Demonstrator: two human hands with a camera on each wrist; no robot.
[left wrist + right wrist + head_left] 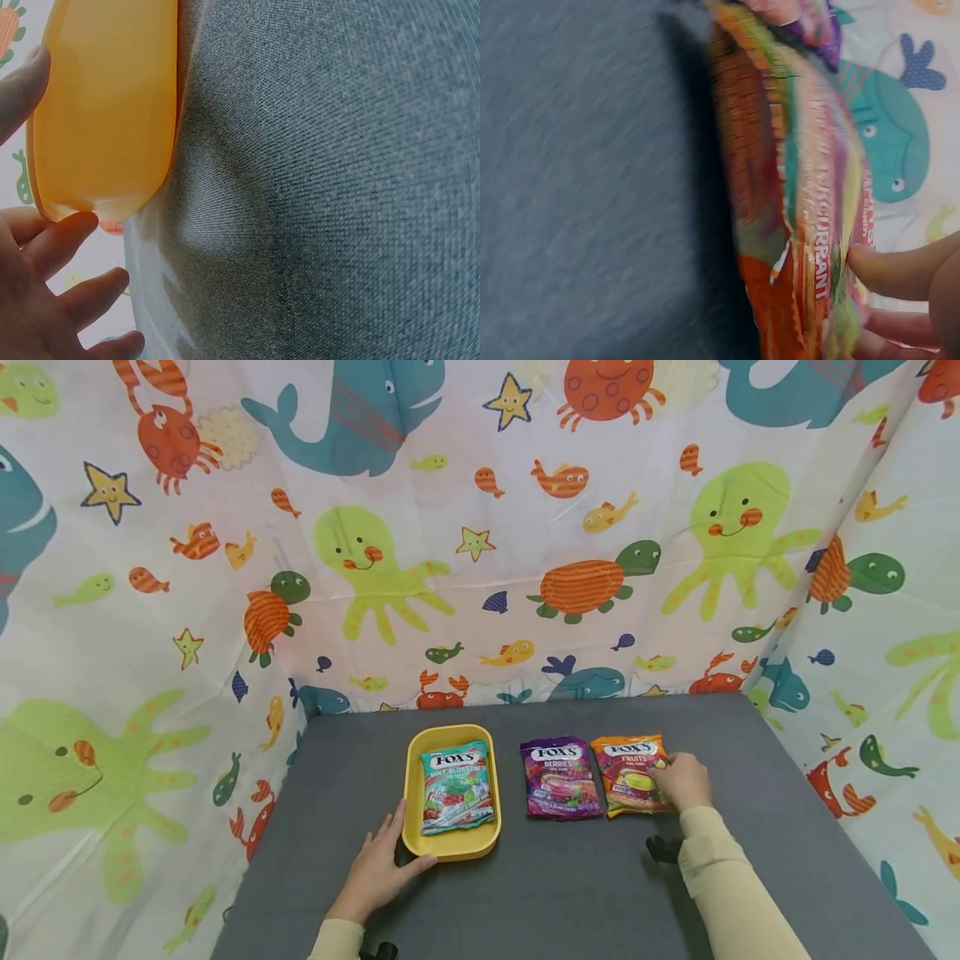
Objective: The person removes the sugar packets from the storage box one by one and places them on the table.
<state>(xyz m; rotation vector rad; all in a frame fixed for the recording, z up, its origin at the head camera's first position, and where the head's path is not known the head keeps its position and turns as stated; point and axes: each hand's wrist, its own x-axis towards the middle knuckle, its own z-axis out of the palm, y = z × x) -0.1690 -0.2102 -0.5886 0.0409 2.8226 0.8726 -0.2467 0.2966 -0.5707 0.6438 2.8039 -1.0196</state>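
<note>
A yellow tray (414,850) stands left of centre with a teal bag of mint candy (459,789) lying in it. My left hand (378,870) rests against the tray's near left corner, thumb along the near side and spread, fairly straight fingers at the left wall. To the right, my right hand (684,779) pinches the right edge of an orange bag of fruit candy (624,768). In the right wrist view, thumb and fingers hold that bag (817,217) at its side, and its face is tilted and blurred.
A purple bag of berry candy (561,781) lies between the tray and the orange bag, close beside the latter. The grey tabletop (555,893) meets a sea-animal patterned cloth (480,610) at the back and both sides.
</note>
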